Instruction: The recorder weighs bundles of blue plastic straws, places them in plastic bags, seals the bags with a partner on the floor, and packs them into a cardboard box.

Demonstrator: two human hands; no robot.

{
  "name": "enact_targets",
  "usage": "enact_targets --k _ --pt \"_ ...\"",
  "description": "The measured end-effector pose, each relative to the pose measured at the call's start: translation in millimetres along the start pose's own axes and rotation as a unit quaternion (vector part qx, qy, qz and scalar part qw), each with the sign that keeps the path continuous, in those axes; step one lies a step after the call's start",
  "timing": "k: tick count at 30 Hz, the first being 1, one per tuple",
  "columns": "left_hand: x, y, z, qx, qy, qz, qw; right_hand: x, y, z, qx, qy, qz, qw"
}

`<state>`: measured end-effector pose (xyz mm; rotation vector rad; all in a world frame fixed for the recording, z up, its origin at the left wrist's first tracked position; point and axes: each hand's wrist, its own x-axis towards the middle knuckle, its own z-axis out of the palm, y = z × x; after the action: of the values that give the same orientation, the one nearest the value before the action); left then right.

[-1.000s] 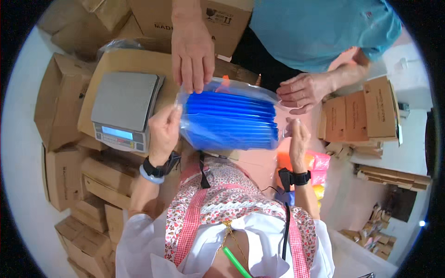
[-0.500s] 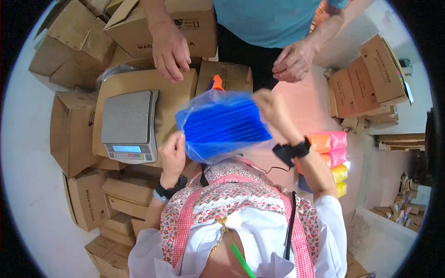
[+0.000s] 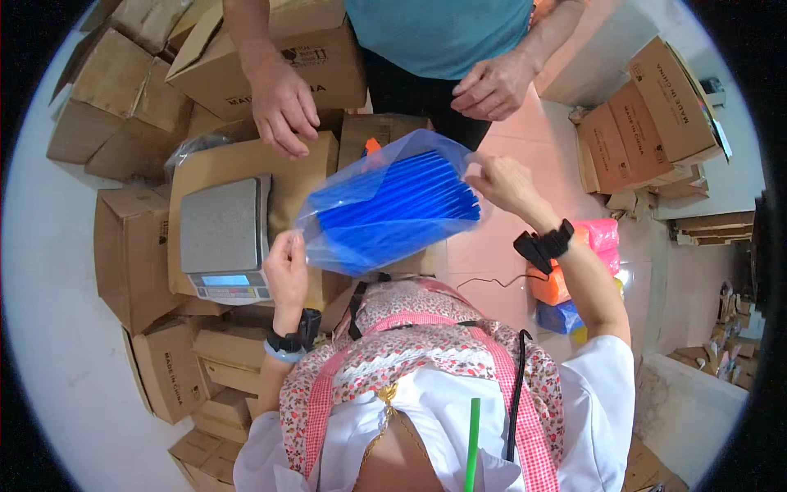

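A clear plastic bag (image 3: 305, 223) full of blue straws (image 3: 393, 209) hangs in front of me, tilted with its right end higher. My left hand (image 3: 286, 264) pinches the bag's film at the left end. On the other side, my right hand (image 3: 507, 187) has its fingers closed on the film at the right end. The straws lie side by side, their ends showing near my right hand. Left of the bag, a grey digital scale (image 3: 223, 230) rests on a cardboard box (image 3: 303, 184), close to my left hand.
Across from me, a person in a blue shirt (image 3: 443, 37) holds both hands over the boxes. Cardboard cartons (image 3: 131, 262) are stacked along the left; more cartons (image 3: 639, 123) stand at the right. Orange, pink, blue and yellow packs (image 3: 561, 316) sit on the floor by my right arm.
Both hands have spread apart, drawing the bag's film wider. The bag has tilted, its right end rising, and the straw ends show more plainly.
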<state>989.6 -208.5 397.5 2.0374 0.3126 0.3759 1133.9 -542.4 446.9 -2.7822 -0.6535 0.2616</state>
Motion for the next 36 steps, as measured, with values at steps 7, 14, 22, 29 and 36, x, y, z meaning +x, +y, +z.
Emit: enact_targets --k 7,14,22,29,36 --pt "19 19 -12 -0.045 0.005 -0.037 0.998 20 -4 -11 0.328 0.06 0.075 0.94" --pt "10 9 -19 0.138 -0.014 0.007 0.99 20 21 6 0.134 0.057 0.081 0.986" --pt "-16 -7 -50 0.073 -0.081 -0.146 0.983 15 34 -6 0.15 0.031 0.148 0.977" --pt "-18 -18 -48 -0.022 -0.035 -0.164 0.986 18 40 -9 0.203 0.005 0.138 0.969" --pt "-18 6 -42 -0.049 -0.055 -0.196 0.978 35 33 -15 -0.062 0.052 -0.056 0.995"
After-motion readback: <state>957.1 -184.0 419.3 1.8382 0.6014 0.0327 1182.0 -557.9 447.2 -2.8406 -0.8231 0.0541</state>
